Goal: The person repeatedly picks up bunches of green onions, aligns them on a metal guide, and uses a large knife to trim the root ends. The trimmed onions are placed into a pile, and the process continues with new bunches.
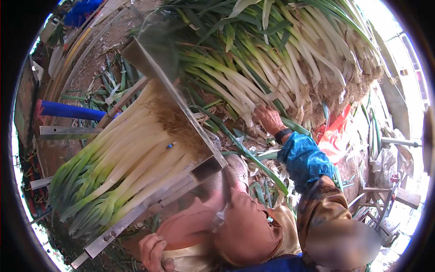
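My right hand (pixel 269 119), in a blue sleeve cover (pixel 302 156) and a dark wristband (pixel 283 134), reaches to the near edge of a big heap of long green onions (pixel 276 68). Its fingers are bent over the white end of one green onion (pixel 247 115). Low in the view, my left hand (pixel 153 252) has its fingers curled in beside my leg; what they hold, if anything, is hidden. Left of my knees, a metal frame (pixel 115 229) carries a layer of green onions (pixel 131 154), roots toward its upright plate (pixel 174 95), leaves hanging left.
A blue tube (pixel 74 110) and metal bars (pixel 68 130) stick out beyond the frame. Loose leaves (pixel 120 79) litter the ground. A red plastic bag (pixel 336 136) lies right of my arm. Farther right stand a small wooden stool (pixel 376 199) and a grey pipe (pixel 401 142).
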Available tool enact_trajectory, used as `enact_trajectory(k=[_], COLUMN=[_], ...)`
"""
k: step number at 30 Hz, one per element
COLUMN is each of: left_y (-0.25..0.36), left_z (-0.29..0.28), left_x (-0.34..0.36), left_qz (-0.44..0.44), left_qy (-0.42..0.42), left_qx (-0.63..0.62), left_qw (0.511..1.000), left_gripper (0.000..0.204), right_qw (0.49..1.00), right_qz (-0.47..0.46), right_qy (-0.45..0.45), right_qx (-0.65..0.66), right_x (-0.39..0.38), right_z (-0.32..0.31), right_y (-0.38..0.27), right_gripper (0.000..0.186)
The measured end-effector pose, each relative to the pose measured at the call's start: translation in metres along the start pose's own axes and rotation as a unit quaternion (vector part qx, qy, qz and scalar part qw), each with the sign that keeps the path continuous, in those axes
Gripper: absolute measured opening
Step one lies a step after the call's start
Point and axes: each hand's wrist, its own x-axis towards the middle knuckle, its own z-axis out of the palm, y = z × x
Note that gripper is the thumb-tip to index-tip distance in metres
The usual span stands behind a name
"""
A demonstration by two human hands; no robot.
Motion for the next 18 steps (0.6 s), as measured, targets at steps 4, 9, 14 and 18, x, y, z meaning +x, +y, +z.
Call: enact_trajectory(k=[4, 9, 14, 18], left_y=[-0.004, -0.006, -0.005, -0.005], left_z=[0.001, 0.007, -0.004, 0.003], left_x=[-0.005, -0.004, -0.009, -0.003], left_qz=[0.006, 0.006, 0.003, 0.013], left_qy=[0.0, 0.02, 0.021, 0.008], left_qx=[0.006, -0.014, -0.02, -0.012], left_qw=[1.0, 1.0, 1.0, 1.0], left_gripper=[0.04, 0.041, 0.042, 0.041], right_qw=[0.996, 0.926, 0.974, 0.982], right_qz=[0.031, 0.066, 0.077, 0.101], right_qy=[-0.089, -0.366, -0.183, 0.055], right_qx=[0.006, 0.062, 0.107, 0.151], right_x=[-0.066, -0.241, -0.194, -0.068], right_z=[0.007, 0.028, -0.033, -0.031], right_y=[0.014, 0.017, -0.015, -0.012], right_gripper=[0.018, 0.019, 0.038, 0.05])
